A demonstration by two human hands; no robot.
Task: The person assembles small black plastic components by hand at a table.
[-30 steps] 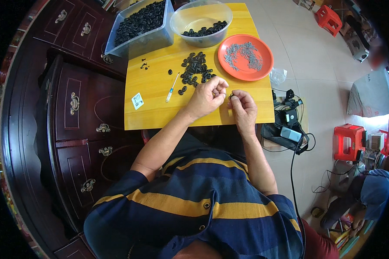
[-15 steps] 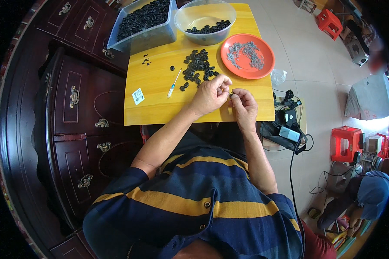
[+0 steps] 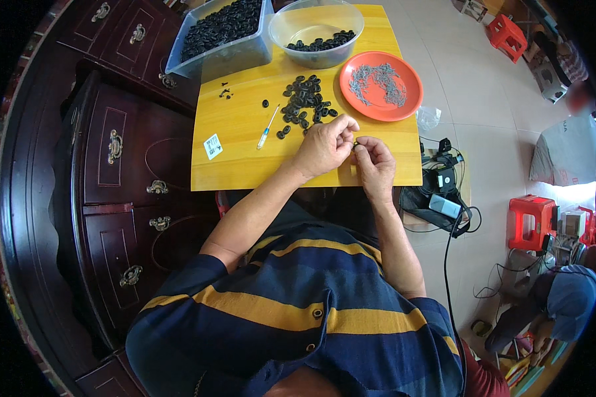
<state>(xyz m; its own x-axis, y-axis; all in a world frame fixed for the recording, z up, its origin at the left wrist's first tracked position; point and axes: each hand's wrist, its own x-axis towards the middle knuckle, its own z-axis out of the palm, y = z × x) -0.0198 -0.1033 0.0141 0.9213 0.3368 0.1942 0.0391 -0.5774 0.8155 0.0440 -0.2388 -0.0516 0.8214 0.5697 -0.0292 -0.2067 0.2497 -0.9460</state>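
My left hand is closed in a pinch over the near right part of the yellow table; whatever its fingertips hold is too small or hidden to make out. Close beside it, my right hand grips a small black piece between thumb and forefinger. Just beyond my left hand lies a loose pile of black oval rings. An orange-red plate with many thin grey metal pins stands at the far right of the table. Left of the pile lies a small screwdriver with a blue and clear handle.
At the back are a clear bin full of black pieces and a clear round bowl with fewer. A white label lies on the left. Dark drawers flank the table. Cables and a bag sit right; another person is beyond.
Both hands stay nearly in place, fingertips close together, with the right still gripping the small black piece. The whole view has shifted very slightly.
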